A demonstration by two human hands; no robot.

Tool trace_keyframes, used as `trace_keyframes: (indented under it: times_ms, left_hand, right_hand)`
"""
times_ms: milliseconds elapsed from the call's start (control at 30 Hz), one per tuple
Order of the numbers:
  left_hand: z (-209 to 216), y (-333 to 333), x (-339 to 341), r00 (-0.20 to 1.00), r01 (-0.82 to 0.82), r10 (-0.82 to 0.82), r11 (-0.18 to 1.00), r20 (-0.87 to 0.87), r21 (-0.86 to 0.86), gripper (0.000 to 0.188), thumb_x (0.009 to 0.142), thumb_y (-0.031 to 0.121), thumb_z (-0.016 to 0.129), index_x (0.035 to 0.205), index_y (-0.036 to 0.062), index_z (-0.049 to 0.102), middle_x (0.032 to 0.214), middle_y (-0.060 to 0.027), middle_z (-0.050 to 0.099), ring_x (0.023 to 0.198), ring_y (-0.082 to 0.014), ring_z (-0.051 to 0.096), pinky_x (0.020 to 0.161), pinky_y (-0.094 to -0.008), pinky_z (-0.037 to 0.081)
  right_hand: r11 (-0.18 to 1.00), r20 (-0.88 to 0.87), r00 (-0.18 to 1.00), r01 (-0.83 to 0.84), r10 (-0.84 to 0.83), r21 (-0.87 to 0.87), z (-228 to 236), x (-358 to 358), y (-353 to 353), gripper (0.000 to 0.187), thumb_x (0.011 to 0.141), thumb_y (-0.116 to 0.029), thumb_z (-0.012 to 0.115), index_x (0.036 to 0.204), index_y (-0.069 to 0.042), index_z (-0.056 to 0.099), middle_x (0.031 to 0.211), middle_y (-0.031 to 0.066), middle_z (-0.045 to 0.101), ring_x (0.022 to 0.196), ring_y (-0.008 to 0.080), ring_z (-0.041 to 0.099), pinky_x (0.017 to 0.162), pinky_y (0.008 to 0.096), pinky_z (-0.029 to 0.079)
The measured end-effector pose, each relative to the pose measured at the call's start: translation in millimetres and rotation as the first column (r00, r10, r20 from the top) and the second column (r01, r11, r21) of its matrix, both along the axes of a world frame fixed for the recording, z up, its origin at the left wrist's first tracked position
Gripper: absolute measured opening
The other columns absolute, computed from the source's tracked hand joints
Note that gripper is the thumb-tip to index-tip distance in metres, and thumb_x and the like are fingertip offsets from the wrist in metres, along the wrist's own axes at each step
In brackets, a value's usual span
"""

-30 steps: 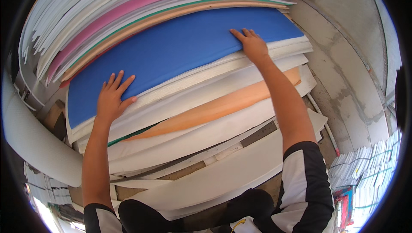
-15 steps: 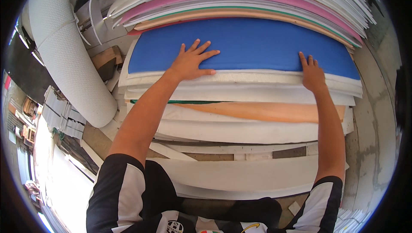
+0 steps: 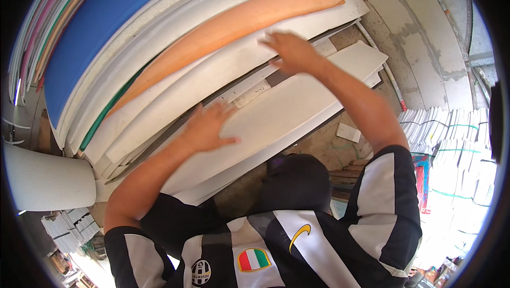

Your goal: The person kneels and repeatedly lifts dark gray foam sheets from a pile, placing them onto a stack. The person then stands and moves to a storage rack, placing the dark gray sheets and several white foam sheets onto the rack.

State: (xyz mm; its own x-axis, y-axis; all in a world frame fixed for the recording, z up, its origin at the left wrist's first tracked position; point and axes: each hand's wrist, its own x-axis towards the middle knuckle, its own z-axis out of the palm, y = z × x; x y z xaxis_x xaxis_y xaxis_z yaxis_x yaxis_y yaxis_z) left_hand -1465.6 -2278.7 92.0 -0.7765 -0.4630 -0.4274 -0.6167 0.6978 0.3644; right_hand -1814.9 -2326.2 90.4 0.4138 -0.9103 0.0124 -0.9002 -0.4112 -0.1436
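Observation:
My left hand (image 3: 208, 127), slightly blurred, has its fingers spread and hangs over the near edge of the stack, above a long white board (image 3: 287, 113). Farther right, my right hand (image 3: 291, 53) is blurred too, with fingers apart and nothing in them. It is over the front edge of a thick white sheet (image 3: 234, 70); whether it touches cannot be made out. Behind lie a bent orange sheet (image 3: 239, 17), the edge of a green sheet (image 3: 114, 110) and a wide blue sheet (image 3: 101, 28), layered among white ones.
A white textured roll (image 3: 50, 176) lies at the left. Bundles of white strips (image 3: 451, 150) tied with cord stand at the right. A thin white pipe (image 3: 382, 67) runs along the concrete floor (image 3: 409, 33). A small pale offcut (image 3: 348, 132) lies near my right forearm.
Both hands have come off the blue sheet and drawn back toward me, over the nearer white layers. My view has turned to the right, so the stack now slants across it.

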Motion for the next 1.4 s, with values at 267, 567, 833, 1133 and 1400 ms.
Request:
trace_keyframes:
  times_ms: [267,567,833,1133,1400]
  left_hand:
    - [-62.5,74.1,31.6,0.902,-0.052,-0.045,0.976,0.429,0.213,0.088,0.089,0.02,0.07,0.166,0.014,0.026,0.148,-0.0299,0.052,0.127,-0.0422,0.062,0.099,-0.0558,0.054]
    - [-18.4,26.7,73.8,0.88,-0.197,0.161,0.98,0.446,0.035,0.05,0.085,0.008,0.065,0.135,0.0094,0.068,0.108,-0.0245,0.074,0.102,-0.0424,0.073,0.09,-0.0531,0.059]
    - [185.7,-11.9,98.8,0.935,-0.266,0.295,0.95,0.197,-0.162,0.046,0.08,0.013,0.078,0.125,0.0077,0.074,0.103,-0.0264,0.074,0.1,-0.0435,0.071,0.094,-0.0512,0.054]
    - [342.8,-20.4,133.7,0.901,-0.316,0.432,0.703,0.031,-0.637,0.045,0.08,0.002,0.074,0.124,0.0094,0.075,0.1,-0.0223,0.075,0.099,-0.0427,0.07,0.09,-0.049,0.055]
    - [302.3,-81.0,166.4,0.84,-0.468,0.48,0.405,-0.252,-0.785,0.065,0.082,-0.007,0.064,0.143,0.0148,0.063,0.127,-0.0192,0.07,0.116,-0.0384,0.066,0.097,-0.0481,0.054]
  right_hand:
    - [0.864,-0.093,0.96,-0.193,0.264,0.465,-85.0,-31.9,161.2,0.095,0.078,-0.037,0.086,0.16,-0.018,0.04,0.158,0.0168,0.048,0.149,0.0363,0.043,0.12,0.0522,0.037]
    - [0.976,0.015,0.99,0.133,-0.138,0.171,-78.6,-112.0,112.0,0.042,0.086,-0.003,0.062,0.122,-0.019,0.076,0.111,0.0127,0.077,0.102,0.033,0.074,0.089,0.0468,0.058]
    - [0.968,0.049,0.969,0.238,-0.242,0.08,127.0,-83.3,64.4,0.028,0.088,-0.016,0.076,0.114,-0.023,0.079,0.1,0.0137,0.077,0.096,0.0384,0.071,0.085,0.0499,0.055]
    - [0.874,0.143,0.984,0.158,-0.102,-0.46,274.2,-38.2,-8.2,0.042,0.082,0.009,0.066,0.118,-0.008,0.077,0.114,0.0169,0.076,0.106,0.0396,0.071,0.091,0.0439,0.056]
    - [0.631,0.031,0.999,0.046,-0.035,-0.775,254.8,-13.4,-116.0,0.065,0.08,0.015,0.057,0.132,-0.019,0.072,0.129,0.0125,0.073,0.116,0.0354,0.069,0.096,0.0451,0.056]
